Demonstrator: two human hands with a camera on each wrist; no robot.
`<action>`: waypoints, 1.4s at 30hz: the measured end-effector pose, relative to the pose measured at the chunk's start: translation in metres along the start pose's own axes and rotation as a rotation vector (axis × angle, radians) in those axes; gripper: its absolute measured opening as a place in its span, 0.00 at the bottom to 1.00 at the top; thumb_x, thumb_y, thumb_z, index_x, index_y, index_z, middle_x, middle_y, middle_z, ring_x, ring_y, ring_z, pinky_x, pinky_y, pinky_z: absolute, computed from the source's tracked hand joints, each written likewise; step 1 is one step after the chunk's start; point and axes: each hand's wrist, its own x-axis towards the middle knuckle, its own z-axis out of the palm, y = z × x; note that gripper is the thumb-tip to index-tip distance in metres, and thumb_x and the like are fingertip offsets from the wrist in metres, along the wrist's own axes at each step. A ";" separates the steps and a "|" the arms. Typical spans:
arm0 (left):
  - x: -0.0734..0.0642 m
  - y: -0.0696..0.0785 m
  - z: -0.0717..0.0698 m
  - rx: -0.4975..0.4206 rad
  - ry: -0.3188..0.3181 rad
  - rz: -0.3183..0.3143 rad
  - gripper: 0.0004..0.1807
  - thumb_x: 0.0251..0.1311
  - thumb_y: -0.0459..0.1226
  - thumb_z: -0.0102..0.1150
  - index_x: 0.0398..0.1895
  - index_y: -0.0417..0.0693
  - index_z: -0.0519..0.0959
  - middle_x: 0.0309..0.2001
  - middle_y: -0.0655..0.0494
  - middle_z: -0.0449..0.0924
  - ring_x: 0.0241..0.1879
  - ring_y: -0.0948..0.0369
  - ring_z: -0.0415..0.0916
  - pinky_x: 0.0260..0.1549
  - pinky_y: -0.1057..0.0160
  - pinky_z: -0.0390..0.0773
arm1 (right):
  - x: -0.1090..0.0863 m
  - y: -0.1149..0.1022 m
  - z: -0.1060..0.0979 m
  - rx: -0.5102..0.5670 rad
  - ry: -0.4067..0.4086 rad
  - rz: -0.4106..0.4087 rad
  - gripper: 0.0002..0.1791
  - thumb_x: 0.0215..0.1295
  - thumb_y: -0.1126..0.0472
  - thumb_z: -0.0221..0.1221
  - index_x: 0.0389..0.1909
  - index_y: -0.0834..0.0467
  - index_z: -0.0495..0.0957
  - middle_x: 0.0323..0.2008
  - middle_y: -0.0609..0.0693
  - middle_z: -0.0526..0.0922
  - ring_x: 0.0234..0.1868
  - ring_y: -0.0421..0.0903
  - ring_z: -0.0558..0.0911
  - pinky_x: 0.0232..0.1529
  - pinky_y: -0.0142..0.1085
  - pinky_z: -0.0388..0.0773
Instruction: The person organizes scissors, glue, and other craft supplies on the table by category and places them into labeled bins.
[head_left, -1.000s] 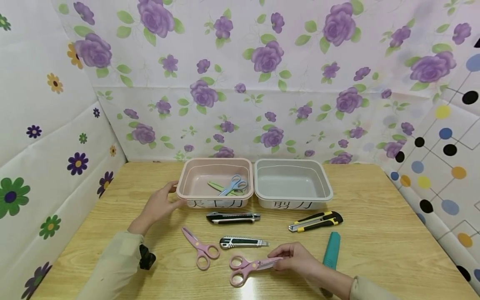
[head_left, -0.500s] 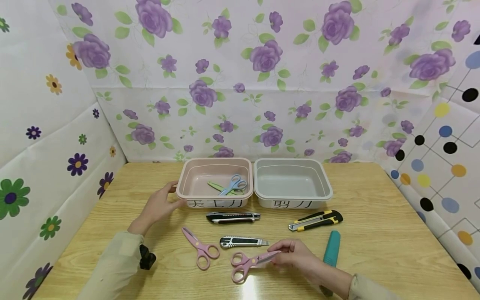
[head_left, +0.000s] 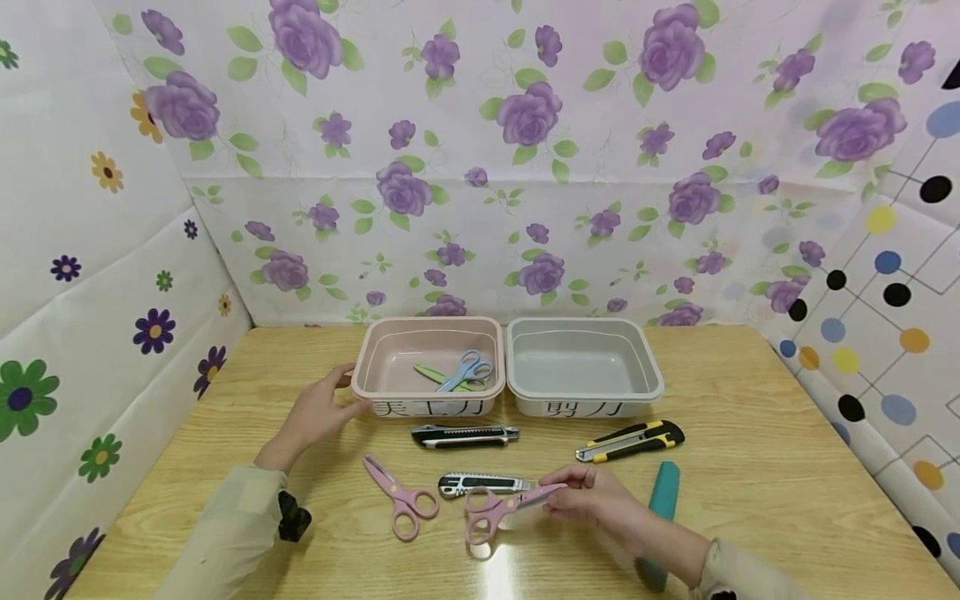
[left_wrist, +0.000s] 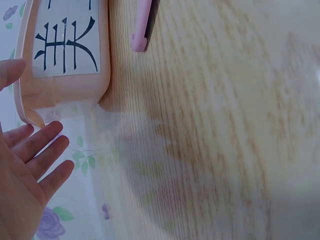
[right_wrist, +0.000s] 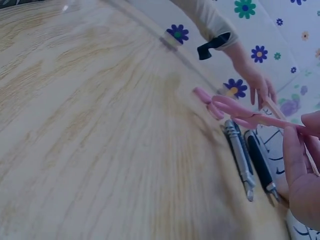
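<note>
My right hand [head_left: 603, 502] pinches a pair of pink scissors [head_left: 504, 505] by the blade end, handles pointing left. In the right wrist view these scissors [right_wrist: 245, 112] hang above the tabletop. My left hand [head_left: 313, 414] is at the left front corner of the pink bin [head_left: 429, 396]; in the left wrist view its fingers [left_wrist: 46, 159] are extended beside the wall. Blue-handled scissors [head_left: 468, 369] and a green item [head_left: 431, 372] lie inside that bin. Another pair of pink scissors [head_left: 397, 493] lies on the table, and a silver-and-black utility knife [head_left: 480, 484] sits just behind the held pair.
A grey bin [head_left: 585, 396] adjoins the pink one on the right; both carry written labels in front. Before them lie a black utility knife [head_left: 465, 436] and a yellow-and-black one [head_left: 632, 441]. A teal long item [head_left: 664, 492] is partly hidden by the right forearm. Patterned cloth surrounds the table.
The right hand has raised the pink scissors off the tabletop and shifted slightly away from me. My left hand has stayed at the bin.
</note>
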 end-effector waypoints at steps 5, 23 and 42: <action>0.000 0.000 0.000 -0.011 0.004 0.004 0.42 0.53 0.55 0.59 0.65 0.41 0.59 0.51 0.39 0.74 0.53 0.41 0.68 0.46 0.40 0.69 | 0.002 -0.016 -0.003 -0.009 0.018 -0.050 0.12 0.58 0.69 0.57 0.43 0.67 0.77 0.35 0.50 0.81 0.36 0.41 0.82 0.43 0.35 0.78; -0.001 0.001 0.001 -0.006 0.007 0.013 0.40 0.53 0.54 0.59 0.64 0.41 0.60 0.51 0.39 0.74 0.53 0.41 0.69 0.47 0.39 0.68 | 0.014 -0.056 -0.015 0.057 -0.014 -0.205 0.09 0.60 0.69 0.55 0.42 0.61 0.78 0.38 0.50 0.80 0.38 0.40 0.82 0.44 0.32 0.77; 0.000 0.003 -0.001 0.000 0.002 0.012 0.41 0.53 0.52 0.60 0.65 0.40 0.60 0.51 0.37 0.74 0.53 0.41 0.69 0.46 0.39 0.69 | 0.047 -0.075 -0.008 0.034 0.143 -0.231 0.08 0.60 0.69 0.55 0.41 0.61 0.75 0.34 0.52 0.76 0.34 0.41 0.82 0.40 0.30 0.78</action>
